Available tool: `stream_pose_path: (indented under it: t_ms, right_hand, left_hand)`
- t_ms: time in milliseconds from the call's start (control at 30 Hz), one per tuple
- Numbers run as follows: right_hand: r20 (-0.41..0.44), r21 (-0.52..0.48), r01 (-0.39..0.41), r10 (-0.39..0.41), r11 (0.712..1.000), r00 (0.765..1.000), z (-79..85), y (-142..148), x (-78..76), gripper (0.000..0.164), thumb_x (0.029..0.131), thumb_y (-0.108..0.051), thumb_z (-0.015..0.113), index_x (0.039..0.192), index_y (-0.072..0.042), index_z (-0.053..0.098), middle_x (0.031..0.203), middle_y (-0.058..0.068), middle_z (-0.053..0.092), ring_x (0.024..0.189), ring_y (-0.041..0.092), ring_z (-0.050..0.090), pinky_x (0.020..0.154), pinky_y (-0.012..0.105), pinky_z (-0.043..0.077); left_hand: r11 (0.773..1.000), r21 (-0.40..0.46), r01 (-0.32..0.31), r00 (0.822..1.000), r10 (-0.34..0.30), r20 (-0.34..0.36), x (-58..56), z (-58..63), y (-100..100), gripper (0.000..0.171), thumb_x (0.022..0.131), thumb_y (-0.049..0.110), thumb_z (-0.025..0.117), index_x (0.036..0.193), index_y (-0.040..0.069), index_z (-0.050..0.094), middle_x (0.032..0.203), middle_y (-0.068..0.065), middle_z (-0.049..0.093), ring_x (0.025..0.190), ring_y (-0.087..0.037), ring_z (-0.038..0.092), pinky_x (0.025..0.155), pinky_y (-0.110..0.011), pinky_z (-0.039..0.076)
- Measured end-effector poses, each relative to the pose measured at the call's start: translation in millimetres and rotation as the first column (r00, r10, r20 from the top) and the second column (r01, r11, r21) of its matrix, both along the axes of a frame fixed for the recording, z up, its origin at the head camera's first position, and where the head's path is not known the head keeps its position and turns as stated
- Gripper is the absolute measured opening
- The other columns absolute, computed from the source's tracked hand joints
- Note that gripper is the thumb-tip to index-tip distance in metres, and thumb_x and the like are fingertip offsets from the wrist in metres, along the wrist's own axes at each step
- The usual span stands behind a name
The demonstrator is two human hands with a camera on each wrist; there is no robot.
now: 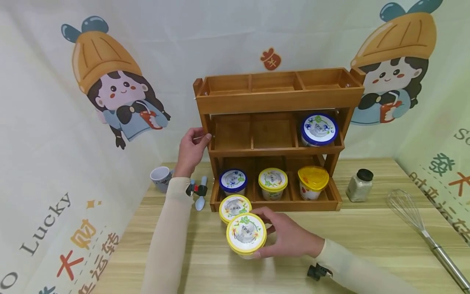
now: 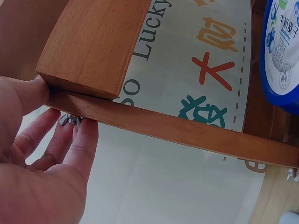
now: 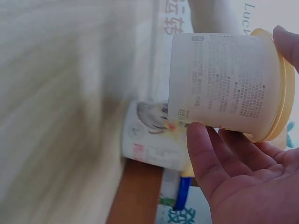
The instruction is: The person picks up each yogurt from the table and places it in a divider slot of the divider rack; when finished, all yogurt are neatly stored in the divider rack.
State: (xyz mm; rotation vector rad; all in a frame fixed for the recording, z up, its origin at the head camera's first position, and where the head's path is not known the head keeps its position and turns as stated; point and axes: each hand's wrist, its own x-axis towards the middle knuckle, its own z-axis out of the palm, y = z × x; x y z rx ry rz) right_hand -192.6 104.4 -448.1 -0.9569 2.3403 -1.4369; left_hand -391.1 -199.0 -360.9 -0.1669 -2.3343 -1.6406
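Note:
My right hand point(image 1: 290, 236) grips a tub with a yellow lid point(image 1: 247, 232) by its side, fingers and thumb around it. In the right wrist view the held tub point(image 3: 224, 84) is off the tabletop. Behind it another yellow-lidded tub point(image 1: 233, 204) stands on the table at the rack's front left. My left hand point(image 1: 191, 150) holds the left side frame of the wooden rack point(image 1: 277, 102). The left wrist view shows the thumb on one face of the wooden strip point(image 2: 154, 128) and the fingers on the other, beside a wing nut point(image 2: 71, 119).
On the bottom tier sit a blue-lidded tub point(image 1: 233, 179), a yellow-lidded tub point(image 1: 273, 179) and one with a domed yellow lid point(image 1: 313, 177). Another blue-lidded tub point(image 1: 319, 130) occupies the middle tier. Nearby are a mug point(image 1: 160, 178), spoon point(image 1: 200, 200), jar point(image 1: 360, 187) and whisk point(image 1: 422, 228).

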Motion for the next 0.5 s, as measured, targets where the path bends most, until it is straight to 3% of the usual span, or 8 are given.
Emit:
stream_pose_path:
  t_ms: [133, 300, 500]
  right_hand:
    - [-0.048, -0.004, 0.022, -0.022, 1.0, 0.999, 9.7, 6.7, -3.6, 0.097, 0.077, -0.039, 0.096, 0.155, -0.016, 0.043, 0.144, -0.004, 0.061, 0.128, 0.022, 0.062, 0.096, 0.03, 0.06]
    - [-0.133, -0.014, 0.056, -0.058, 0.998, 0.989, 23.5, 16.6, -9.6, 0.096, 0.076, -0.039, 0.097, 0.154, -0.021, 0.044, 0.144, -0.006, 0.062, 0.125, 0.018, 0.065, 0.097, 0.031, 0.061]
    - [-0.189, -0.045, 0.114, -0.121, 0.992, 0.975, 49.8, 28.6, -15.6, 0.096, 0.076, -0.034, 0.097, 0.154, -0.019, 0.044, 0.145, -0.001, 0.062, 0.124, 0.019, 0.066, 0.101, 0.029, 0.059]
  left_hand:
    - [1.0, -0.001, 0.002, 1.0, -0.002, 0.003, -0.4, 0.2, 1.3, 0.05, 0.103, 0.038, 0.07, 0.145, 0.012, 0.057, 0.143, -0.013, 0.062, 0.131, -0.032, 0.061, 0.113, -0.048, 0.052]
    - [1.0, -0.005, 0.004, 1.0, -0.004, 0.002, 0.1, 1.1, 3.0, 0.051, 0.103, 0.038, 0.069, 0.145, 0.013, 0.057, 0.143, -0.013, 0.062, 0.132, -0.032, 0.061, 0.114, -0.048, 0.052]
    - [1.0, 0.002, 0.007, 1.0, -0.007, -0.008, 1.3, 0.8, 1.3, 0.05, 0.103, 0.037, 0.07, 0.144, 0.012, 0.057, 0.142, -0.014, 0.062, 0.131, -0.033, 0.061, 0.113, -0.049, 0.052]
